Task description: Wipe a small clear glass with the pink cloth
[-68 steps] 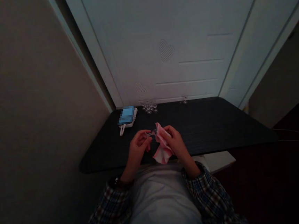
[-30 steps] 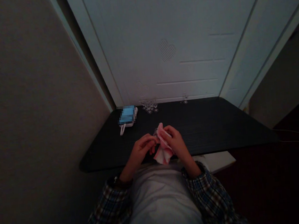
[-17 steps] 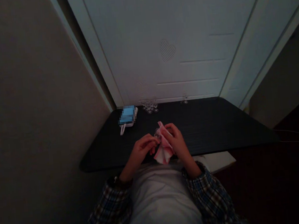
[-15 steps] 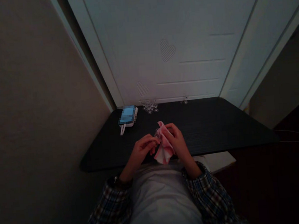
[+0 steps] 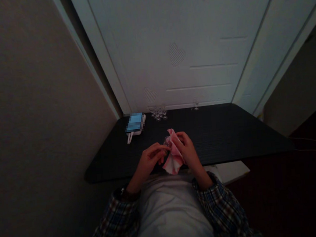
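Note:
A pink and white cloth (image 5: 174, 160) hangs from my right hand (image 5: 187, 148), whose fingers are closed round it. Against the cloth's left side is a small clear glass (image 5: 166, 141), partly covered by cloth and fingers. My left hand (image 5: 152, 157) pinches the glass from the left, its fingertips close to the cloth. Both hands are above the near part of the dark table (image 5: 223, 138). Further back stand several small stemmed glasses (image 5: 159, 113) in a cluster, and a single small glass (image 5: 196, 105) is to their right.
A phone-like device (image 5: 135, 123) with a blurred blue screen and a white strap lies at the table's back left. The white door panel (image 5: 194, 30) rises behind the table's far edge. At left is a plain wall (image 5: 35, 107). A white board (image 5: 232, 171) shows below the front edge.
My left fingers have shifted slightly toward the cloth at the glass. The right hand and cloth stay almost in place.

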`<state>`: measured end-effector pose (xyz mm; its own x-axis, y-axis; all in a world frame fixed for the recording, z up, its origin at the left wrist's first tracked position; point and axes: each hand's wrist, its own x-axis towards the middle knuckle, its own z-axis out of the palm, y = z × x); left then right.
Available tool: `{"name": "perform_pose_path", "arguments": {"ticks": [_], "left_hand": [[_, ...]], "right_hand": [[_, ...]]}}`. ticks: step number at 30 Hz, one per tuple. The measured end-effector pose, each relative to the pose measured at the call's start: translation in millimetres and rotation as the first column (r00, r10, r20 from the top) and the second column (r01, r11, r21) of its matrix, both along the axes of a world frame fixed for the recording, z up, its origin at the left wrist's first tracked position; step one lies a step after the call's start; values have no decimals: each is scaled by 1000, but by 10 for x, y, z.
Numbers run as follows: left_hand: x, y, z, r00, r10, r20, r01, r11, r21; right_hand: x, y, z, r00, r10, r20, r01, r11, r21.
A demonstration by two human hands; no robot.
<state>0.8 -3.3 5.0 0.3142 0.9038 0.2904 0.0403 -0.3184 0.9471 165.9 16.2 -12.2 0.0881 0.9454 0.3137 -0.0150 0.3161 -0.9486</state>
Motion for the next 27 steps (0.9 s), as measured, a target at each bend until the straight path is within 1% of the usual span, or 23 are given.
{"name": "perform_pose_path", "arguments": {"ticks": [4, 6, 10, 15, 21, 27], "left_hand": [[8, 0, -6, 996, 53, 77, -48, 997, -63], [14, 1, -1, 993, 58, 99, -50, 996, -80], [24, 13, -5, 993, 44, 110, -32, 994, -107], [27, 49, -48, 991, 70, 117, -56, 992, -116], [20, 94, -90, 998, 10, 64, -1, 990, -143], [7, 117, -135, 998, -36, 49, 43, 988, -146]], "right_hand": [[14, -20, 59, 995, 45, 87, -49, 998, 51], [20, -28, 73, 992, 50, 112, -58, 996, 65], [22, -33, 69, 990, 46, 130, -56, 996, 70], [12, -37, 81, 992, 23, 122, -31, 998, 61], [11, -49, 104, 993, 36, 112, -44, 997, 71], [13, -49, 110, 991, 55, 119, -65, 995, 80]]}}
